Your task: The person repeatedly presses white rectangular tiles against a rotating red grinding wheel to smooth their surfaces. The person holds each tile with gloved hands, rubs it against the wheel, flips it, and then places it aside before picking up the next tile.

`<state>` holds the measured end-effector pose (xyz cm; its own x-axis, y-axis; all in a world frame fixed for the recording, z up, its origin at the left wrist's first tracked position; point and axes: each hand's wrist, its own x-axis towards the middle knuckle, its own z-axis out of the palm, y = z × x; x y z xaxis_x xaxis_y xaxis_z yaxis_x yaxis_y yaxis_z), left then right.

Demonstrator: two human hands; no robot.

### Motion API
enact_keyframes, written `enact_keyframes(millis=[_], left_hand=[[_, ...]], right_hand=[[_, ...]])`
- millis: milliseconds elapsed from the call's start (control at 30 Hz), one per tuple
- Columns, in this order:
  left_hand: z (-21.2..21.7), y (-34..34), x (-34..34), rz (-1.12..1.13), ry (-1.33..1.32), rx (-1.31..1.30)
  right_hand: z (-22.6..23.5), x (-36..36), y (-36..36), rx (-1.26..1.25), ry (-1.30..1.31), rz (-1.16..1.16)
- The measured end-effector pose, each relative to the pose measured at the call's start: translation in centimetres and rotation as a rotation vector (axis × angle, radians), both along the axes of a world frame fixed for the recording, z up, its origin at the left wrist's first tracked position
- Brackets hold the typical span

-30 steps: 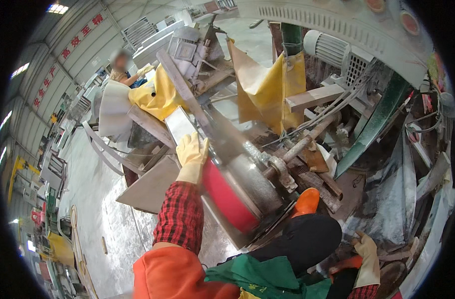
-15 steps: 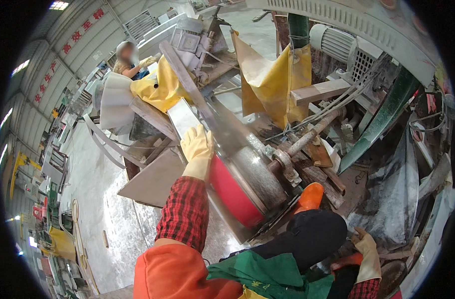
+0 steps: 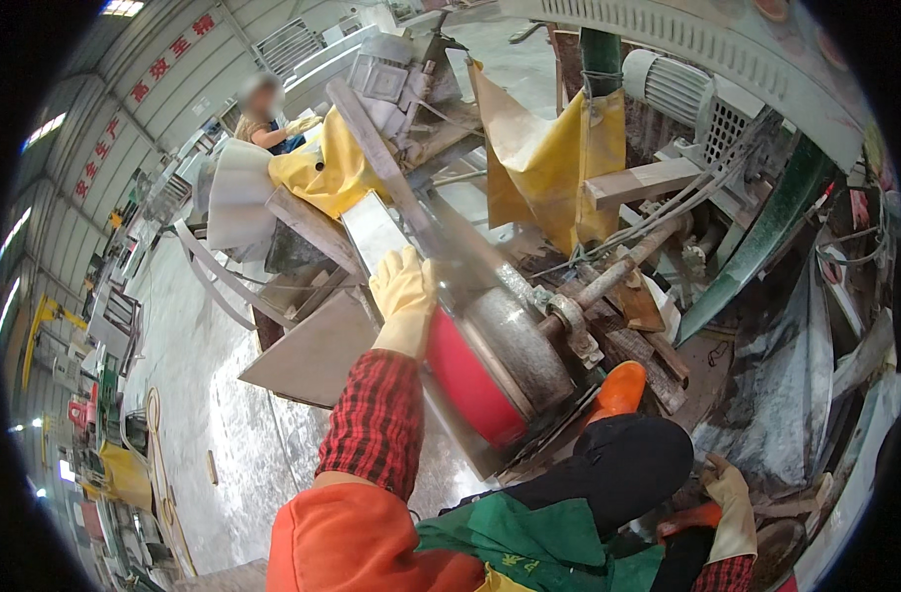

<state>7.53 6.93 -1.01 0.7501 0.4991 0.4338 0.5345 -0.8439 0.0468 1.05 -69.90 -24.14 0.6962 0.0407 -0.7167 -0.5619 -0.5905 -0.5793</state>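
My left hand [image 3: 404, 298], in a cream rubber glove, reaches forward to the side of a red-banded wheel [image 3: 473, 383]. Its fingers are stretched out and lie by the lower end of a pale flat panel [image 3: 374, 233]; nothing shows in its grasp. The grey metal drum [image 3: 529, 345] beside the red band looks smeared along its upper rim. Low on the right is my right hand [image 3: 733, 508], gloved alike, beside my bent knee. Its fingertips point up and look apart, with nothing seen between them. The palm side of both hands is hidden.
A shaft [image 3: 623, 264] with a bearing block runs from the drum toward a grey motor [image 3: 668, 84]. Yellow sheets [image 3: 599, 168] hang beyond it. A slanted board [image 3: 307, 350] juts out left of the wheel. Another person [image 3: 263, 118] is at the far left. Grey sheeting [image 3: 776, 365] lies at right.
The whole view has shifted slightly, so things sit a little farther right. My left hand stays by the wheel, and my right hand has barely moved.
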Motion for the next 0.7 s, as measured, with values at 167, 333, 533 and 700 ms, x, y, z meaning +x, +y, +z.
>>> enact_keyframes(millis=[167,333,533,700], left_hand=[[-0.2,-0.3,0.0,0.027,-0.015,-0.026],[0.2,-1.4,0.3,0.005,0.022,-0.057],[0.0,-1.7,0.1,-0.001,-0.002,-0.031],[0.6,-1.7,-0.7,0.024,0.024,-0.030]], right_hand=[[-0.1,0.5,-0.4,0.030,0.004,-0.021],[-0.7,0.4,-1.7,0.262,0.094,-0.381],[-2.2,0.1,-2.2,0.589,0.121,-0.764],[-3.1,0.2,-0.8,0.560,0.118,-0.678]])
